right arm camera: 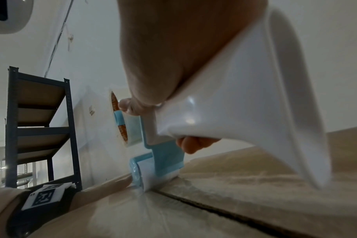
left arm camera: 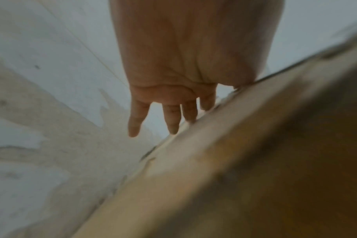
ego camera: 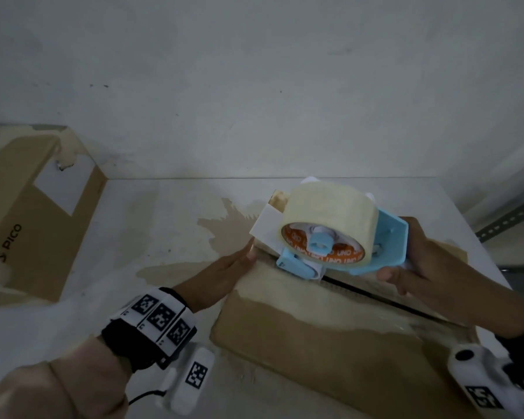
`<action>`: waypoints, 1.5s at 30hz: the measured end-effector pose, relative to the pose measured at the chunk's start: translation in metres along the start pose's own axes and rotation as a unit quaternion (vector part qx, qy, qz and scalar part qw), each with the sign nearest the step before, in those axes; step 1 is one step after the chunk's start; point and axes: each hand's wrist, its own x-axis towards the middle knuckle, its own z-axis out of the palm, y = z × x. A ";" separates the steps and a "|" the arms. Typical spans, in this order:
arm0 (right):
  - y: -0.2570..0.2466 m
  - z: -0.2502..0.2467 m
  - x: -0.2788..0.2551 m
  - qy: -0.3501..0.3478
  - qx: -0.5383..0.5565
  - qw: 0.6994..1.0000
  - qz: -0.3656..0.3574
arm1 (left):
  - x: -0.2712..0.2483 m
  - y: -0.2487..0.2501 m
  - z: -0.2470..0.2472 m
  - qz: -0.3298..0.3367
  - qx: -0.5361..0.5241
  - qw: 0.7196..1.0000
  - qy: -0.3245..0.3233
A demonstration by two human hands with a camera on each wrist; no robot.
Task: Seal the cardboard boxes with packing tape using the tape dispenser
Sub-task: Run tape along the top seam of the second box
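Right hand (ego camera: 412,264) wrapped around the white handle of the tape dispenser (ego camera: 339,237), thumb visible under the blue frame, fingers curled tight; gripped that way, judging by the angle, to keep the roller pressed down on the seam (ego camera: 390,297) of the cardboard box (ego camera: 330,343). Dispenser tilted forward at about 1 o'clock from the box's middle, roller touching the flaps right at the box's far-left end (the right wrist view shows tape meeting cardboard under the roller). Roll of packing tape (ego camera: 327,213) seated on the blue hub, nearly full.

Left hand (ego camera: 224,270) flat, fingers straight and together, laid against the box's left end at roughly 10 o'clock, holding nothing; likely there to brace the box against the dispenser's push, or to press down the tape's starting end. In the left wrist view the fingers (left arm camera: 171,119) slightly spread, tips along the box's edge.

Flaps closed, a dark gap running along the seam toward 4 o'clock, not yet taped by the look of it; contents hidden. Second box (ego camera: 28,213), marked PICO, well apart at 9 o'clock on the table (ego camera: 164,222), closed too, old tape residue on top.
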 end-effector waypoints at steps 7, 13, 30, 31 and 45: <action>-0.004 0.000 -0.002 -0.007 -0.005 1.000 -0.004 | -0.029 0.007 0.007 0.034 0.197 0.972 0.120; -0.012 -0.003 -0.004 -0.009 0.008 1.000 -0.011 | -0.041 0.012 0.056 0.030 0.400 0.906 0.133; -0.041 0.008 0.013 0.019 -0.012 1.000 0.022 | 0.003 0.019 0.011 0.034 0.534 0.820 0.201; -0.042 0.009 0.014 0.024 -0.006 0.999 0.021 | 0.005 0.022 0.007 0.031 0.542 0.815 0.201; -0.040 0.012 0.009 0.041 -0.010 0.999 0.017 | 0.006 0.017 0.041 0.033 0.436 0.860 0.264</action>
